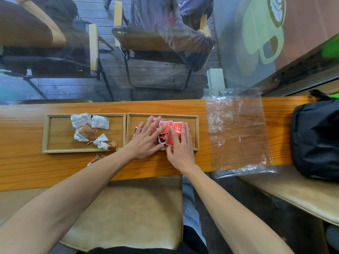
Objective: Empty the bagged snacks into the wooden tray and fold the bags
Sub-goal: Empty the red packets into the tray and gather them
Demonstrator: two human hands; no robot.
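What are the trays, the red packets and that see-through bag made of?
The trays look like pale wood with a smooth matte finish; you can see grain lines. The red packets seem to be glossy printed plastic or foil wrappers, because they crinkle and shine. The bag looks like thin clear plastic film: the table shows through, with shiny wrinkles.

Your left hand [145, 139] and right hand [180, 145] hide a big part of the red packets [166, 129]. Your left forearm covers one brown packet [95, 159] partly. The black bag [315, 138] is cut by the right edge.
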